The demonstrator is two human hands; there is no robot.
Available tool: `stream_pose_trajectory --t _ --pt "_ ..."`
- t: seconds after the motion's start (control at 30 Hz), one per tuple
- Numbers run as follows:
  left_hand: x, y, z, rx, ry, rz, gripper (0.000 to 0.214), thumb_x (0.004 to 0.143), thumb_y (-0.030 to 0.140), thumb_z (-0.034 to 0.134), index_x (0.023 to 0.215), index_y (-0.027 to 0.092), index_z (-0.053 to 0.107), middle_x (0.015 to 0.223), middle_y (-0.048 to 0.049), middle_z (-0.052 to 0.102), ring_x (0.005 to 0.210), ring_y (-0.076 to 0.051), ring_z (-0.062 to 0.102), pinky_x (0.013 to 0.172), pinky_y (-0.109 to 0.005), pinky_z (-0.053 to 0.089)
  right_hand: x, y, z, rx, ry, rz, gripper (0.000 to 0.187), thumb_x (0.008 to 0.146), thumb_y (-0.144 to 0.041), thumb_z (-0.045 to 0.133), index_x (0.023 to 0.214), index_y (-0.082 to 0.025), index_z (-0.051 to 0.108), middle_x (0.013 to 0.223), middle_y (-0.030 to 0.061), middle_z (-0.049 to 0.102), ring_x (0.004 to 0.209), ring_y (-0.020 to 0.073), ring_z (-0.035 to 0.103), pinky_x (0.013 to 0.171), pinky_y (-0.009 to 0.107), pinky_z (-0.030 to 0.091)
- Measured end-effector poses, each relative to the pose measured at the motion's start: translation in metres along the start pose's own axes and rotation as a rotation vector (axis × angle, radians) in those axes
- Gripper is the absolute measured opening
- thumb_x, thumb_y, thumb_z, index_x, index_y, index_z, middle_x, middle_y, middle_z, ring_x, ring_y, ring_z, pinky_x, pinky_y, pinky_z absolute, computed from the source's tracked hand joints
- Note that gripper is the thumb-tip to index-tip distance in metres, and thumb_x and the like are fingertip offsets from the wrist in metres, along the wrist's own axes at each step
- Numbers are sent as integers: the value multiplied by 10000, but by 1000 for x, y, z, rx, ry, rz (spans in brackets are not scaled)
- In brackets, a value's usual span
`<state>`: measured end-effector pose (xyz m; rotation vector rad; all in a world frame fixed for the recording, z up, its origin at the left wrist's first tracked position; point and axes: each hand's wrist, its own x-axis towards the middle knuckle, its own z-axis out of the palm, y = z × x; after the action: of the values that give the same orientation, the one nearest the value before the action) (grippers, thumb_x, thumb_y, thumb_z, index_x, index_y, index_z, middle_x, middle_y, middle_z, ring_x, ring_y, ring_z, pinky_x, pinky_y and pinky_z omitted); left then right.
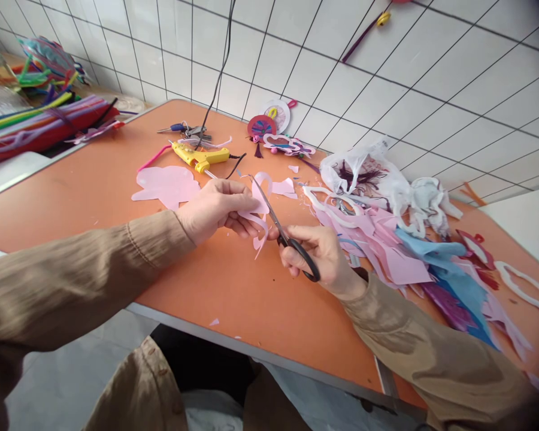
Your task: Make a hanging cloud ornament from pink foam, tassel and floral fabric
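Observation:
My left hand [222, 209] is closed on a small pink sheet piece [261, 202], from which thin curled strips hang. In my right hand [317, 254] is a pair of scissors [291, 242] with black handles, its blades pointing up and away across the pink piece. Whether the blades are parted is hard to make out. Just beyond my left wrist lies a pink cut-out [166, 185] with a rounded, animal-like outline. A yellow glue gun [202, 157] rests behind my left hand, and a pink scrap [284, 188] lies past the scissor tips.
Pink and blue sheets [404, 257] and a white plastic bag [372, 173] crowd the right side of the orange table [233, 299]. Keys [193, 130] and round ornaments [269, 123] sit toward the tiled wall. Coloured pipe cleaners [40, 126] are piled at far left. A black cord [222, 66] hangs down.

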<state>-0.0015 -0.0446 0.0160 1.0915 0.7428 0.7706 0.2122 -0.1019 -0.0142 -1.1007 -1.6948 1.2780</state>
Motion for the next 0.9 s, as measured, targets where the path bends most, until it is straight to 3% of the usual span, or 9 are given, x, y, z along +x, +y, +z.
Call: stream_pose_trajectory --t 0.43,0.9 --pt "0 0 0 39 -4 29 158 673 183 725 585 116 613 579 -98 720 451 -140 650 467 -209 541 2 -14 3 -19 7 87 317 741 -376 722 903 -108 671 542 -46 525 385 69 469 393 207 370" --pt "2 -1 -3 83 36 78 136 663 176 708 580 124 615 551 -57 681 433 -122 615 470 -224 537 1 -11 3 0 15 78 317 755 -365 727 928 -102 685 559 -44 532 391 64 474 385 200 374"
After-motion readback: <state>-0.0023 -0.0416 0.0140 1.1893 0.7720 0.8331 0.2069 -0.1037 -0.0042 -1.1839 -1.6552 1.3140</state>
